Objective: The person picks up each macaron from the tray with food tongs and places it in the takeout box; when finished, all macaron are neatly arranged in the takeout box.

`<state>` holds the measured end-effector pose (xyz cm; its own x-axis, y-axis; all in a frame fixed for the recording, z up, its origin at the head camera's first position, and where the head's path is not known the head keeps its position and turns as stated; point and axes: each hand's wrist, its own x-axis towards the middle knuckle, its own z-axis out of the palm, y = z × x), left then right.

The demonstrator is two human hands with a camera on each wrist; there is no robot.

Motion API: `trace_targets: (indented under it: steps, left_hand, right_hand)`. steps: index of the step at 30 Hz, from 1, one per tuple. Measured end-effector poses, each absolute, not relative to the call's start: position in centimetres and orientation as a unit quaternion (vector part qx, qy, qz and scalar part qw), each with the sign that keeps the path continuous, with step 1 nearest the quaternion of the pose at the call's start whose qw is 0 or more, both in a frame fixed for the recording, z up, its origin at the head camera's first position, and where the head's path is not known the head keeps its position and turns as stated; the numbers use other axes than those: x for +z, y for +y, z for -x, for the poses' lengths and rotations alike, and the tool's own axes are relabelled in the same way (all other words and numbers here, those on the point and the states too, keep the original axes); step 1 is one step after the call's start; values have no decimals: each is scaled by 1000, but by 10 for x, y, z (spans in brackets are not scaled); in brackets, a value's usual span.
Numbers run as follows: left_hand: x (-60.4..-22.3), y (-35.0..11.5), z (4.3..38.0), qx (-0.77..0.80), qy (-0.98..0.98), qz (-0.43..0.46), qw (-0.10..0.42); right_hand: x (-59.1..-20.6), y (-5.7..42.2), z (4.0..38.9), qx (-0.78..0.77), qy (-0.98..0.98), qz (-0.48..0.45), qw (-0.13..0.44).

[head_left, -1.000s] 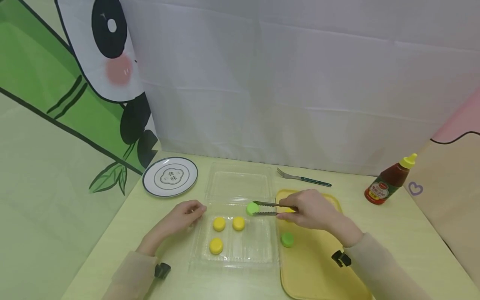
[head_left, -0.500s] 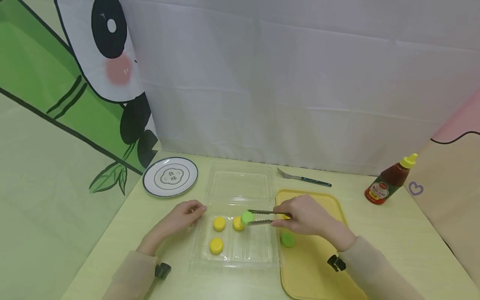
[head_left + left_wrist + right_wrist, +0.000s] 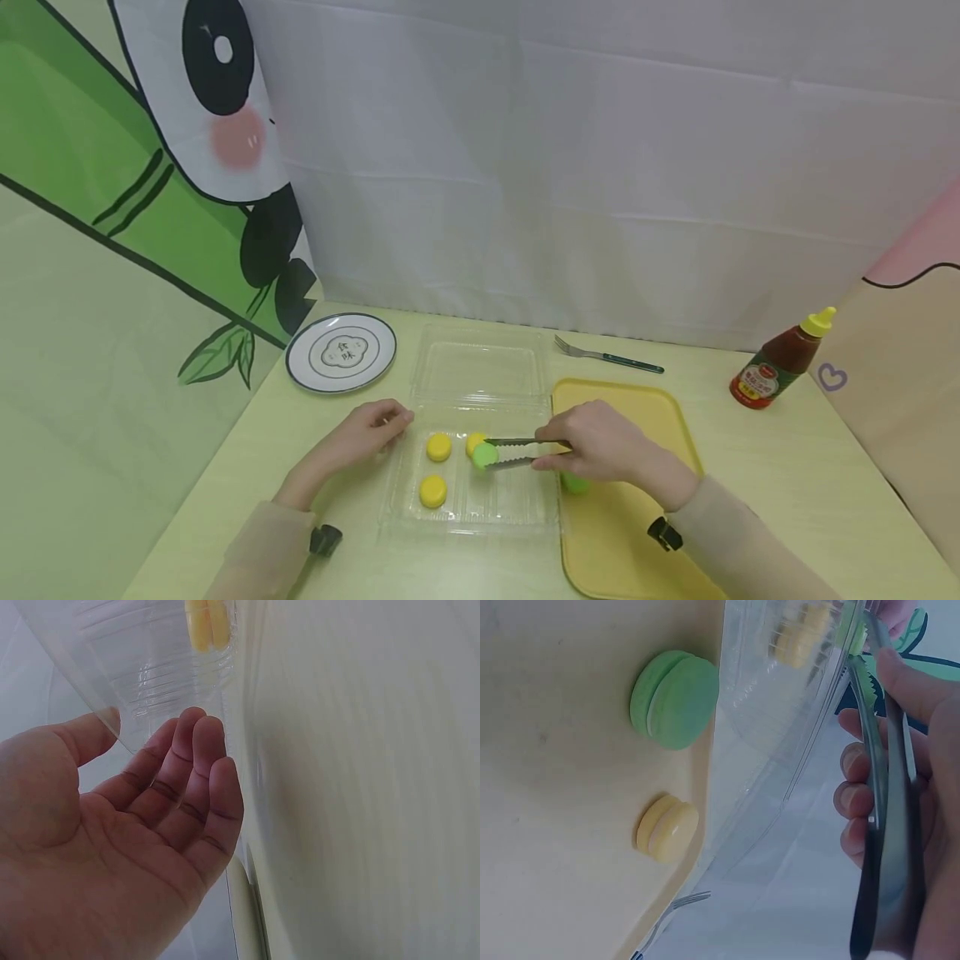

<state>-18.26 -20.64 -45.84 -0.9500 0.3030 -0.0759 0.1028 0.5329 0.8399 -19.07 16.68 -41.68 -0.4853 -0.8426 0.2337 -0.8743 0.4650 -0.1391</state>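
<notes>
My right hand grips dark metal tongs, whose serrated ends hold a green macaron over the clear plastic box. That macaron overlaps one yellow macaron in the head view. Two more yellow macarons, one at the back and one nearer the front, lie on the left side of the box. At the box's left edge rests my left hand, its fingers loosely bent and palm bare in the left wrist view. Another green macaron and a yellow macaron sit on the yellow tray.
The box's lid lies folded back behind it. A white plate with a dark rim is at the back left. Behind the tray lies a fork, and a sauce bottle with a yellow cap stands at the right.
My right hand has carried the green macaron in the tongs leftward and toward the front, from the box's back edge to beside a yellow macaron. My left hand has stayed in place.
</notes>
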Motion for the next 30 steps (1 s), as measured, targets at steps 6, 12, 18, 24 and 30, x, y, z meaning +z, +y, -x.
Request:
trace_targets:
  steps: [6,12,18,24,30]
  left_hand:
    - [-459,-206,183,465,872,-112,108]
    - [-459,-207,183,470,869,-118,104]
    - [-458,-206,182,476,865,-119,105]
    - [-457,-207,183,473,866,-119,107]
    - [-457,-206,182,477,864,-121,106]
  right_hand:
    - [-417,163,187,109,-855,-504,57]
    - [-418,161,183,104,-859,-499,42]
    - [-418,158,182,91,-861,-499,33]
    - [-420,157,181,67,-860,-505,37]
    - [-420,154,178,58,-859,-507,29]
